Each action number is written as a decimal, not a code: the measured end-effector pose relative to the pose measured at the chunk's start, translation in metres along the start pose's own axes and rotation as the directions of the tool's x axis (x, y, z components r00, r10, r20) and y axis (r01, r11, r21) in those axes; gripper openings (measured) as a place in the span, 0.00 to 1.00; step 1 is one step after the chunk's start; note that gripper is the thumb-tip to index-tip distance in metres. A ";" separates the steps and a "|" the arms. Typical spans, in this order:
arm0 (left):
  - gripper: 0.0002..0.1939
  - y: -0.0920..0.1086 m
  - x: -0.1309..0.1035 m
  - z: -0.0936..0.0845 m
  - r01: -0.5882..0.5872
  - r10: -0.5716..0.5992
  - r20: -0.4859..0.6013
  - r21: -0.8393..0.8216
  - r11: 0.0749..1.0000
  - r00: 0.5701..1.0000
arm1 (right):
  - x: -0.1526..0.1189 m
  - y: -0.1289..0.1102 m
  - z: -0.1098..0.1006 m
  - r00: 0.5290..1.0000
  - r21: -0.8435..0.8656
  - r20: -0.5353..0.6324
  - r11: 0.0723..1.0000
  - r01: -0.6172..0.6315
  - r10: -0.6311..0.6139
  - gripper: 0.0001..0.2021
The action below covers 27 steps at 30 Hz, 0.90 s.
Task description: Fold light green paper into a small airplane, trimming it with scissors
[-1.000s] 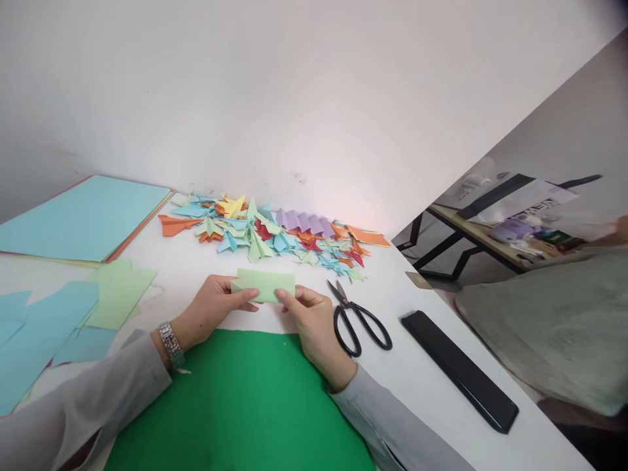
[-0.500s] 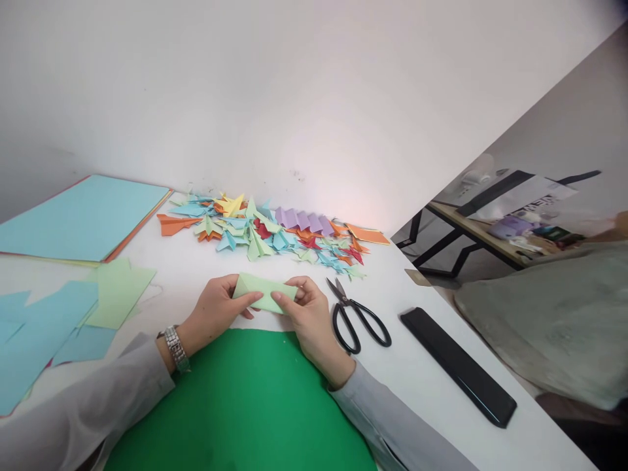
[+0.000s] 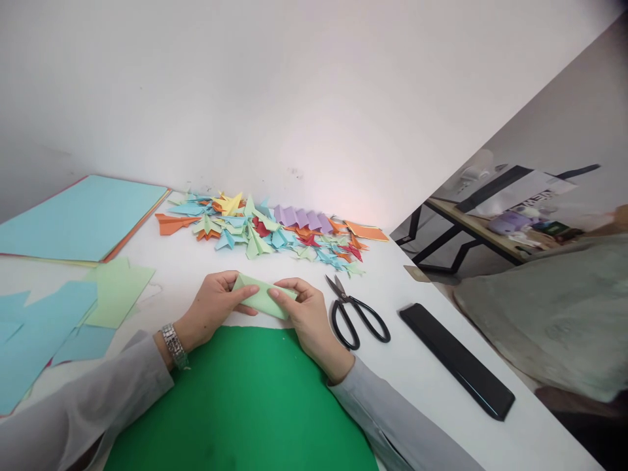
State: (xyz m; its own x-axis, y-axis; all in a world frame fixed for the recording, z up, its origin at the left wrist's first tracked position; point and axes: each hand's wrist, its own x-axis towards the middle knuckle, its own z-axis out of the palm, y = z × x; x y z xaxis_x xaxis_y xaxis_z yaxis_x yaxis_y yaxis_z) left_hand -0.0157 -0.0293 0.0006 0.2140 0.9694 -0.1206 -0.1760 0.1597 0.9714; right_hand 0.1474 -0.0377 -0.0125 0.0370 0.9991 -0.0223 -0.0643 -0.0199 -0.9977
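Observation:
A folded piece of light green paper (image 3: pixel 265 301) is held up between both hands, just above the far edge of a green sheet (image 3: pixel 235 392). My left hand (image 3: pixel 210 307) pinches its left end, thumb on the near face and fingers behind. At the other end, my right hand (image 3: pixel 309 320) is closed on the paper, thumb pressed near its middle and forefinger along the top edge. Black-handled scissors (image 3: pixel 350 311) lie with blades apart beside my right hand. Behind the hands spreads a pile of folded paper planes (image 3: pixel 258 245) in several colours.
A stack of large coloured sheets (image 3: pixel 83 216) lies at the back left, with cut blue and green paper pieces (image 3: pixel 122 294) before it. Right of the scissors is a long black case (image 3: pixel 456 360). A wall (image 3: pixel 294 98) rises behind the table; a lower bench (image 3: pixel 446 212) stands far right.
The paper's right end has tilted slightly downward. My left thumb has shifted up a little on the paper, and my right forefinger now stretches along its top edge.

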 end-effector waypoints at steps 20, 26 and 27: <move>0.14 -0.001 0.000 0.000 0.003 -0.003 0.018 0.006 1.000 1.000 | 0.001 0.001 -0.001 1.000 -0.016 -0.021 1.000 -0.005 0.004 0.14; 0.15 0.001 0.001 0.001 0.015 -0.015 0.004 0.006 1.000 1.000 | 0.000 0.001 -0.002 1.000 -0.033 -0.016 0.999 -0.026 0.026 0.15; 0.15 0.001 0.001 0.001 0.014 -0.014 0.002 0.008 1.000 1.000 | 0.000 0.001 -0.002 0.999 -0.034 -0.017 0.999 -0.037 0.036 0.15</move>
State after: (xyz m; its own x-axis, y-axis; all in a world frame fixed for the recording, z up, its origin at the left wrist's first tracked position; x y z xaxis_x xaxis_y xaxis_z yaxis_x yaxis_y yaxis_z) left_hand -0.0146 -0.0285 0.0016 0.2186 0.9667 -0.1332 -0.1650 0.1712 0.9713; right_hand 0.1489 -0.0376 -0.0139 0.0516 0.9969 -0.0597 -0.0320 -0.0581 -0.9978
